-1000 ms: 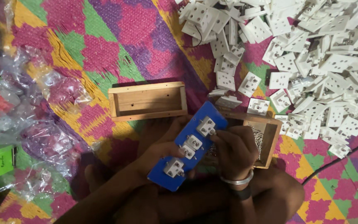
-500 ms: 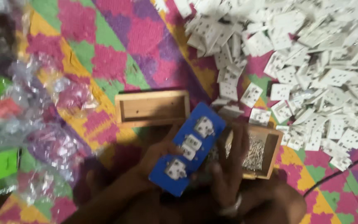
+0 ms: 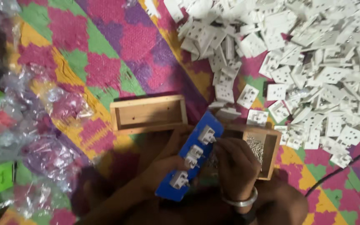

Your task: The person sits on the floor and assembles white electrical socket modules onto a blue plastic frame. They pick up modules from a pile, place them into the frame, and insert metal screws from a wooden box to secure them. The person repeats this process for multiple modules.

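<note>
- Left hand [image 3: 163, 168] is wrapped around a long blue board [image 3: 190, 160], tilted, carrying three small white socket pieces in a row.
- Right hand [image 3: 236, 164], bangle on the wrist, has fingers pinched together at the top white piece [image 3: 206, 134]; whether they grip anything is too dark to tell.
- Just beyond the right hand, a wooden box of thin metal bits [image 3: 257, 150].
- An empty wooden box [image 3: 148, 114] sits beside the board's upper end.
- Farther off, a heap of white socket plates [image 3: 313, 62] on the patterned mat [image 3: 105, 62].

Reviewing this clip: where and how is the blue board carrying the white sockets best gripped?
Grip the blue board by its long left edge near the lower half, as the left hand does. It slants up to the right, with sockets on top and the right hand working the other edge.
</note>
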